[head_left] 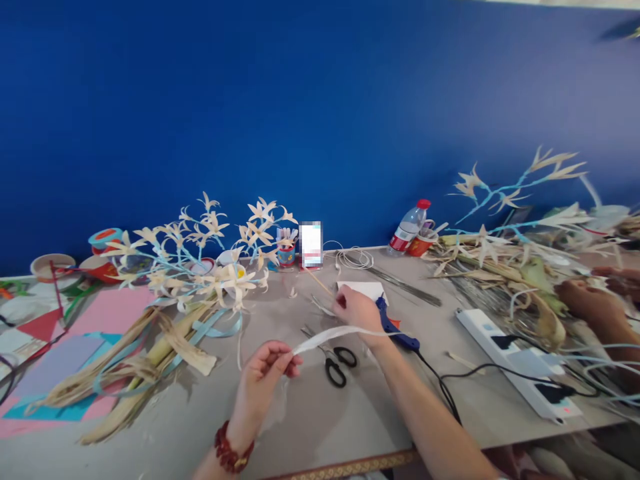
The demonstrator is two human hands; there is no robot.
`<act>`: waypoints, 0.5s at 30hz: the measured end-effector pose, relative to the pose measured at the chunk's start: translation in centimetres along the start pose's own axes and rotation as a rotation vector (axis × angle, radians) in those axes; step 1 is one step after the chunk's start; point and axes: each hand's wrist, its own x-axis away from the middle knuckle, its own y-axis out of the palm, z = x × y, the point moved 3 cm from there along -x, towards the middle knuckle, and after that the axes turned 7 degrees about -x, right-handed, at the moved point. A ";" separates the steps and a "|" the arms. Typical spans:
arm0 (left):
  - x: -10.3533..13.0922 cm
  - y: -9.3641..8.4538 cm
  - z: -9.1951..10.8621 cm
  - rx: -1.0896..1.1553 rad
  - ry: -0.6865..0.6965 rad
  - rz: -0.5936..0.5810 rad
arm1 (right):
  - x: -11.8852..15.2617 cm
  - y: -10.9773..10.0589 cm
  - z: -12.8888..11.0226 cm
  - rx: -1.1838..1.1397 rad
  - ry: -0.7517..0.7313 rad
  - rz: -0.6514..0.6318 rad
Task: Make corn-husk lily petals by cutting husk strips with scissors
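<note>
My left hand [273, 367], with a red-brown bracelet at its wrist, pinches one end of a thin white strip [330, 335]. The strip runs rightward across my right forearm. Further forward, my right hand [357, 308] is closed, and a thin tan stick [319, 283] juts from its fingers. Under that hand lies part of a white sheet [373, 290]. Tweezers [323, 307] are just left of the fingers. A blue glue gun [395, 330] rests to the right. Black-handled scissors [336, 367] lie on the table between my hands.
Pale flowers on blue stems [200, 267] stand left, above dry husks [145, 373] and coloured paper [50, 373]. A phone [311, 245] leans by the wall. Right are a bottle [407, 230], wires [405, 287], a power strip [515, 367] with cables, and another person's hand [590, 303].
</note>
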 end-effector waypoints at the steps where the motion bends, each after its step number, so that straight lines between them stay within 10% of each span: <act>1: -0.1 0.1 0.1 0.000 0.008 -0.002 | 0.9 -0.1 0.1 -0.058 -0.005 -0.006; 8: -0.4 1.5 0.6 -0.084 0.084 -0.058 | 9.3 4.3 -3.2 -1.263 0.066 -0.421; 15: 0.4 2.4 0.2 -0.302 0.149 -0.117 | 10.6 4.4 -4.9 -1.094 -0.071 -0.207</act>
